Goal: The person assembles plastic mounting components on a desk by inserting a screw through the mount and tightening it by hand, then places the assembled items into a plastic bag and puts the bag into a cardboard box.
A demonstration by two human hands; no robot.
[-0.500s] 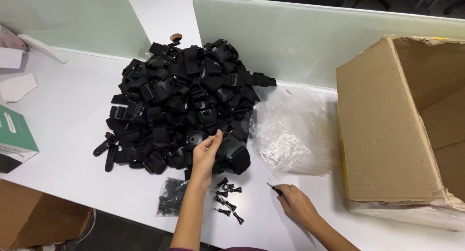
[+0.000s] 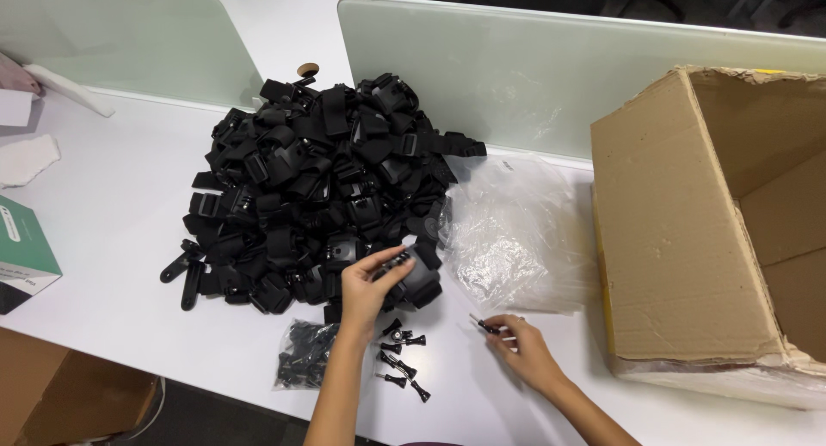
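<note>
Black strap mount (image 2: 404, 270) is pinched in left hand (image 2: 366, 287) fingers; right hand (image 2: 520, 347) grips a screw (image 2: 482, 324). Steady the mount first, keeping loose screws (image 2: 400, 360) close.

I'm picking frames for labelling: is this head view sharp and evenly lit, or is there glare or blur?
Head view: mostly sharp; soft glare on the clear plastic bag; the black strap pile loses detail in darkness; left hand and right hand crisp, faint shadows.
</note>
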